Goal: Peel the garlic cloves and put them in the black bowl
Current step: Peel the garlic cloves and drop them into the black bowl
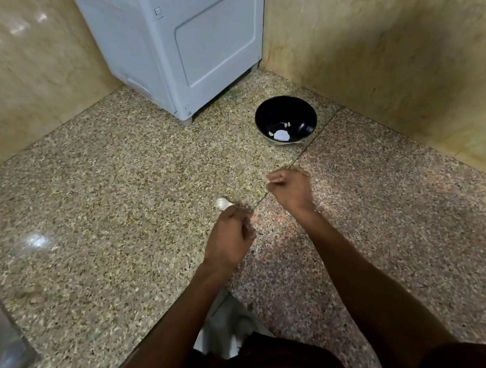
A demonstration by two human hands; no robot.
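Garlic bulb (223,203) is gripped in curled left hand (230,236). Right hand (290,189) is fisted; contents can't be told. Black bowl (285,120), peeled cloves (280,134) inside, sits beyond right hand.

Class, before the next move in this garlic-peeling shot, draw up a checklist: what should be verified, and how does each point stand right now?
1. Garlic held: ok. The left hand grips a white garlic piece.
2. Right hand holding a clove or skin: cannot tell; fingers curled, contents hidden.
3. Black bowl upright on the counter: ok.
4. Bowl already has contents: ok, pale pieces lie inside.
5. Path from the hands to the bowl: ok, only bare counter between them.
6. Garlic fully peeled: cannot tell, blurred.
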